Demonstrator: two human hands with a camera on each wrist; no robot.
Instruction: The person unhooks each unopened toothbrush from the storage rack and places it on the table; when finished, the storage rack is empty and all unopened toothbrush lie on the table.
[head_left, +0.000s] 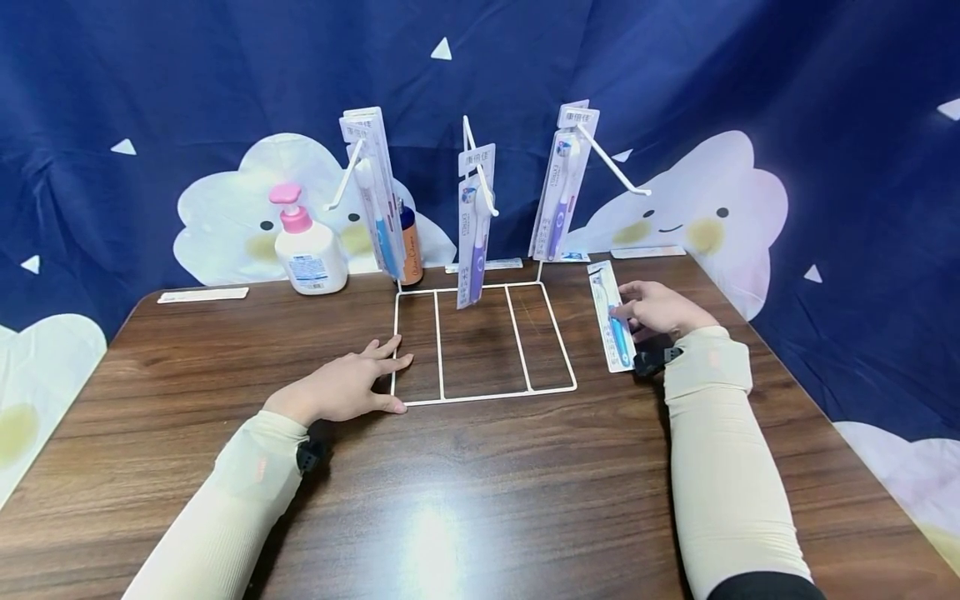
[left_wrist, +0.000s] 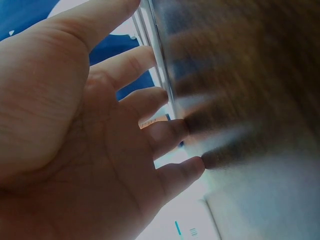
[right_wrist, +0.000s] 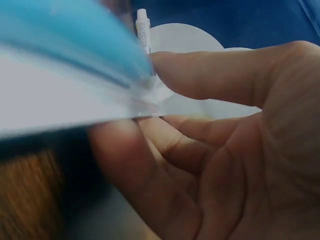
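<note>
Two bare hands work at a brown wooden table (head_left: 480, 500). The left hand (head_left: 345, 387) lies palm down with its fingers straight and slightly spread, the fingertips (left_wrist: 192, 167) resting against the near left corner of a white wire rack (head_left: 480, 346), whose flat base frame sits on the tabletop. The right hand (head_left: 660, 310) is at the right of the rack, its thumb and curled fingers pinching the right edge of a packaged blue toothbrush (head_left: 613, 321); the right wrist view shows the thumb on top of the card and fingers (right_wrist: 125, 165) beneath it. That pack lies lengthwise on the table just right of the rack's base, apart from the wire.

Three white hooks rise from the far edge of the rack. A blue toothbrush pack (head_left: 371, 196) hangs on the left hook, a purple toothbrush pack (head_left: 474, 225) on the middle hook, and another purple pack (head_left: 561, 187) on the right hook. At the far left of the rack stands a white pump bottle (head_left: 307, 246) with a pink top, and an orange bottle (head_left: 408, 246) stands behind the left pack. Dark blue cloth with white cloud figures (head_left: 705, 212) hangs behind the table.
</note>
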